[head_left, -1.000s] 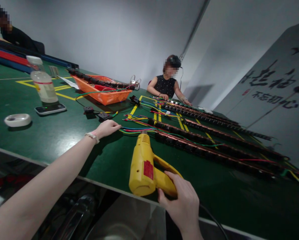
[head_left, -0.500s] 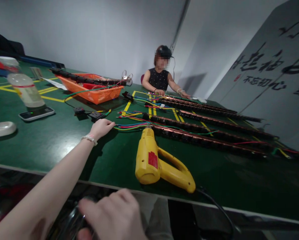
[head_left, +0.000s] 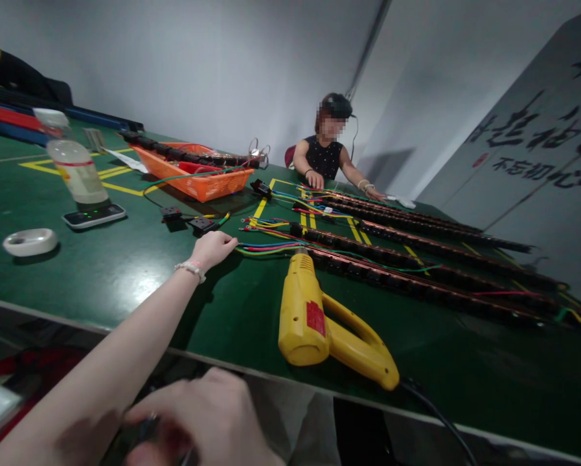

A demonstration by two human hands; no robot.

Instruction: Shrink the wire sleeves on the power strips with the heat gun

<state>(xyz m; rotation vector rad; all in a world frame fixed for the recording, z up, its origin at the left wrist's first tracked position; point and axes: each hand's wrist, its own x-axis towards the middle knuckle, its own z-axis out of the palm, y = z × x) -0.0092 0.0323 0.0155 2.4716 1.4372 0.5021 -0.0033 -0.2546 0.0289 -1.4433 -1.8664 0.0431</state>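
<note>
The wires (head_left: 271,248), blue, red and green-yellow, lie in from the near edge of the table (head_left: 139,272) and lead to the left end of the nearest strip (head_left: 392,278). The left hand (head_left: 216,248) has its fingertips closed on their free ends, with a bracelet (head_left: 192,269) around the wrist. The heat gun (head_left: 304,323) rests by the near edge, nozzle at the wires and handle to the right; whether the nozzle touches them cannot be told. Its cord (head_left: 438,411) drops over that edge. The right hand (head_left: 212,414) is just off the near edge, blurred, fingers curled; whether they grip anything cannot be told.

Two black plugs (head_left: 203,224) sit just beyond the left hand. More strips (head_left: 440,243) lie between the nearest one and the far edge. There a co-worker (head_left: 324,158) sits, both hands over the farthest strips. An orange basket (head_left: 212,188) stands toward the far edge, a strip laid across it. To its left are a bottle (head_left: 79,171), a phone (head_left: 94,217) in front of that, and a white case (head_left: 30,242) nearer the near edge.
</note>
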